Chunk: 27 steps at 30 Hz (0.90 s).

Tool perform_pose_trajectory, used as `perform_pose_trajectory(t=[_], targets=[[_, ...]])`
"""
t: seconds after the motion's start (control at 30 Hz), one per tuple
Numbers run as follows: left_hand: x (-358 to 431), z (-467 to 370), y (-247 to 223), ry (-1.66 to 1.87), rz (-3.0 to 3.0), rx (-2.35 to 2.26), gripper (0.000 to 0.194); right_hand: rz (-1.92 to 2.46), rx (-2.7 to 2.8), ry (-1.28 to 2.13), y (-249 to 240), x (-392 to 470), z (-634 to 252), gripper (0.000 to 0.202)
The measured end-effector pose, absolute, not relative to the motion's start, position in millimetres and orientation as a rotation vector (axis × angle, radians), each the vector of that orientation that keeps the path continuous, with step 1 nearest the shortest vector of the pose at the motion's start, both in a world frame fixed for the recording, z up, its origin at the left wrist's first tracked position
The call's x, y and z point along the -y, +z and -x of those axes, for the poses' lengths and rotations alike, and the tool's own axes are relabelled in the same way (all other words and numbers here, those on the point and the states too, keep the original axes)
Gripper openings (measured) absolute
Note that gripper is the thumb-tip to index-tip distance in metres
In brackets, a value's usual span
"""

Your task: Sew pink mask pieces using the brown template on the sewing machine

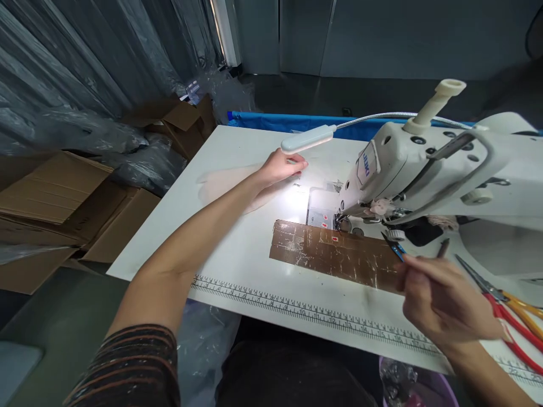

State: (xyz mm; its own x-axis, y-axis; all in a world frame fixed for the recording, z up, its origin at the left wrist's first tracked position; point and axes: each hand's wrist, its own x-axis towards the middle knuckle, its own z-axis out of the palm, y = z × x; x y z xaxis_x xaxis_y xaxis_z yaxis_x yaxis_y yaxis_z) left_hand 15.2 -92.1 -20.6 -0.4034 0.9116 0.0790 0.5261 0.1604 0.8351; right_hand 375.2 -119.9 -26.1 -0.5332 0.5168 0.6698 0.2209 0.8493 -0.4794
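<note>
My left hand (282, 167) reaches across the white table under the lamp head, its fingers curled together at the right end of a pale sheer fabric piece (229, 180). The fabric lies flat, partly beneath my forearm; the exact grip is hard to see. My right hand (441, 299), slightly blurred, is closed around small blue thread snips (397, 249), their dark blades pointing up and left towards the sewing machine (394, 158). A brown taped strip (322, 251) lies in front of the needle area, its right end near my right hand.
Scissors with red handles (515, 333) and a yellow-handled tool (524, 308) lie at the right. A lamp (307, 139) on a bendable neck hangs over the table. A printed ruler (292, 308) follows the front edge. Open cardboard boxes (63, 198) stand left; a purple bin (441, 390) is below.
</note>
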Motion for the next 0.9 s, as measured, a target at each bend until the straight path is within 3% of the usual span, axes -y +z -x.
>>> perform_pose_trajectory(t=[0.23,0.43,0.7,0.9], targets=[[159.4,22.4,-1.0,0.861,-1.477,-2.579,0.023,0.211,2.176,0.446,-42.7,94.3,-358.5,0.048],[194.1,21.5,-23.3,0.722,-1.304,-2.61,0.03,0.202,2.282,0.459,-60.8,90.1,-361.8,0.039],[205.0,30.4,-39.7,1.176,-1.169,-2.333,0.014,0.305,2.368,0.445,-69.1,87.5,-360.9,0.035],[206.7,29.5,-39.7,1.478,-0.988,-2.171,0.018,0.189,2.389,0.315,-67.8,89.6,-357.9,0.027]])
